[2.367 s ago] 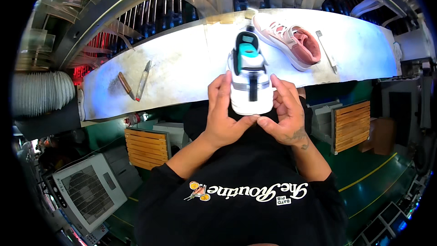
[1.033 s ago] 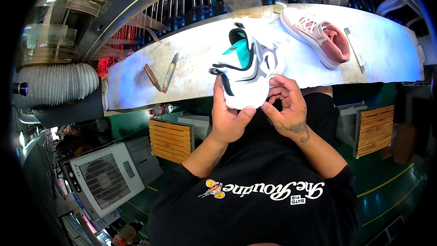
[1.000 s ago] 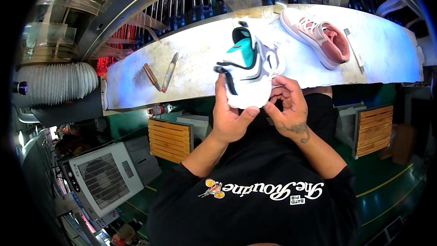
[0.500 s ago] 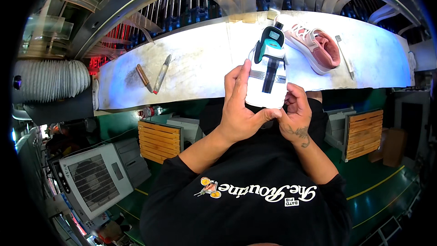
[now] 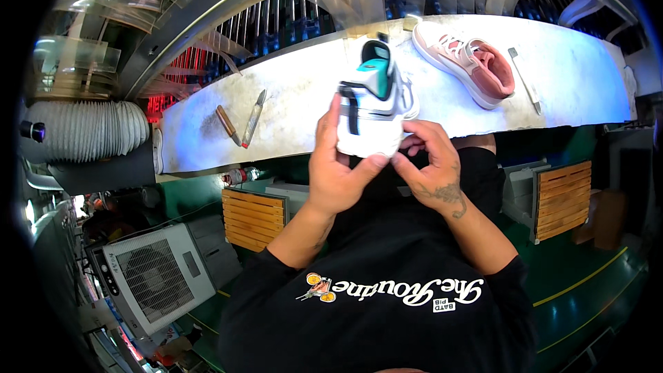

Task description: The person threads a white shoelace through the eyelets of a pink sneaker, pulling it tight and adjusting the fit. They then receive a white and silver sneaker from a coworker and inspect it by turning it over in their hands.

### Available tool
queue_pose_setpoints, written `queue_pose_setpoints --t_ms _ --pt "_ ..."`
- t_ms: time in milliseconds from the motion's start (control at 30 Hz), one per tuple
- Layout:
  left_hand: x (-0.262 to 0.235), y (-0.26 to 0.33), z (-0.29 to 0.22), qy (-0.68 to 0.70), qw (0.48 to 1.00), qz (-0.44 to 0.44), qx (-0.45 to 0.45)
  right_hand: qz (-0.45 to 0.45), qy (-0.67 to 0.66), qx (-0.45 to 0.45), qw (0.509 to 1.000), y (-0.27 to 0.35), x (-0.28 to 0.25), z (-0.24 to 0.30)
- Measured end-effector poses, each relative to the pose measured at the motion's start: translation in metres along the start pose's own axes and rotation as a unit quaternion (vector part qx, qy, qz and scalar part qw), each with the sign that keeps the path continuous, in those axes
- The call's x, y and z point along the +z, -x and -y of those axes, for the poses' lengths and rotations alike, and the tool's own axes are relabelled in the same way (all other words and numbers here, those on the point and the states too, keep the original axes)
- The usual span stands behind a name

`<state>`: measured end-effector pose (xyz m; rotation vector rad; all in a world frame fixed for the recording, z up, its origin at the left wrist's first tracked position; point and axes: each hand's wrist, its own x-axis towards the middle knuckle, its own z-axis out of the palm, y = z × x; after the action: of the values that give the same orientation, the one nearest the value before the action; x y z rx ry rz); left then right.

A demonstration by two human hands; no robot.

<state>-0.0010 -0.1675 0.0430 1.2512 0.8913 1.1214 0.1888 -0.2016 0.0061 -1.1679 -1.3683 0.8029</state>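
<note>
Between my hands, above the near edge of the worktable, is a white sneaker with a teal lining and black trim. Its toe points toward me and its opening faces away. My left hand is closed round the left side of the toe, thumb at the front. The fingers of my right hand are curled at the toe's right side, with thumb and fingertips against it. Beyond it to the right, a pink and white sneaker rests on the table.
On the long white worktable, a brown-handled tool and a knife lie at the left. A slim white tool lies at the right. Behind runs a roller conveyor with clear strips. Slatted wooden seats and an air cooler stand below.
Both hands have carried the white sneaker a little to the left and turned it, so more of its right side shows. The pink sneaker stays on the table.
</note>
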Motion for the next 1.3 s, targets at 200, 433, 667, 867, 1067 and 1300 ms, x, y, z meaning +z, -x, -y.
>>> queue_pose_setpoints --t_ms 200,433,667,867,1067,1300 --pt "-0.048 -0.008 -0.005 -0.167 0.982 -0.083 0.008 0.161 0.047 -0.048 0.985 -0.005 0.011 0.007" --pt "-0.101 -0.008 0.032 -0.092 0.980 -0.172 -0.045 0.095 0.089 -0.020 0.991 -0.014 0.011 -0.019" --pt "-0.119 -0.014 0.059 -0.084 0.977 -0.193 -0.035 0.080 0.172 -0.016 0.982 -0.029 0.006 -0.039" --pt "-0.130 -0.014 0.073 -0.074 0.985 -0.156 -0.008 0.098 0.216 -0.021 0.971 -0.052 0.015 -0.048" --pt "-0.134 -0.008 0.079 -0.063 0.984 -0.163 -0.021 0.136 0.339 -0.120 0.923 -0.070 0.031 -0.050" --pt "-0.136 -0.010 0.076 0.013 0.993 -0.117 -0.012 0.124 0.313 -0.115 0.935 -0.083 0.033 -0.048"
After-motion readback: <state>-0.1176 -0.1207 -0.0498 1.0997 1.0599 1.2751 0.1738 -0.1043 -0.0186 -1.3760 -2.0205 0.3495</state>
